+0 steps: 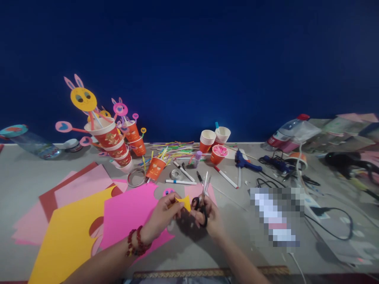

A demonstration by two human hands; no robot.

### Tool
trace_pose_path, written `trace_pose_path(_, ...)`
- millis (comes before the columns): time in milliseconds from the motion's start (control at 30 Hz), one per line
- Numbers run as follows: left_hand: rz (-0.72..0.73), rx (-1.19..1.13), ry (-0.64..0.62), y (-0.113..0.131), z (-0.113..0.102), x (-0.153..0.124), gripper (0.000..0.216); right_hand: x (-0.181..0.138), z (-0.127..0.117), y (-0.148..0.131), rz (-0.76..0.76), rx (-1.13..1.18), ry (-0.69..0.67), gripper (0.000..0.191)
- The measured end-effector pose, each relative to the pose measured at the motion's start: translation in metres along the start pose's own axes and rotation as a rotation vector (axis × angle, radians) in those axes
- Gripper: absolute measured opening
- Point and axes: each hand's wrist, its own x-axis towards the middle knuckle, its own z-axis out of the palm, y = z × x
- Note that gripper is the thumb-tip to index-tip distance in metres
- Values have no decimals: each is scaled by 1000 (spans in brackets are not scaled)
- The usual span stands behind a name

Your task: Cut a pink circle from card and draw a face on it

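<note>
My left hand (162,216), with a red bead bracelet at the wrist, pinches a small yellow paper piece (184,202) low in the middle of the view. My right hand (211,219) grips black-handled scissors (203,196); their blades point up and away, right beside the yellow piece. Both hands hover over a bright pink sheet (130,215) lying on the grey table (26,181).
A yellow sheet (66,236) and pale pink and red sheets (77,185) lie at left. Orange paper cups with bunny faces (111,136), coloured straws (173,150), markers (180,182), tape rolls, a blue glue gun (242,161), cables and a bottle (286,134) crowd the back and right.
</note>
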Motion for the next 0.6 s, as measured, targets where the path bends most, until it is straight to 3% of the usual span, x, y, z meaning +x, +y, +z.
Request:
trace_pose_path(133, -1, -4, -20, 1, 2, -2, 32, -1, 5, -8, -23, -72, 16, 40)
trace_pose_path(367, -9, -13, 4, -3, -3, 1, 33, -1, 0, -3, -34, -7, -48, 42)
trace_pose_path(500, 2, 18, 5, -2, -3, 0, 32, -4, -2, 0, 63, 4, -20, 45)
trace_pose_path(600, 11, 22, -3, 1, -3, 0, 32, -9, -2, 0, 138, 10, -90, 49)
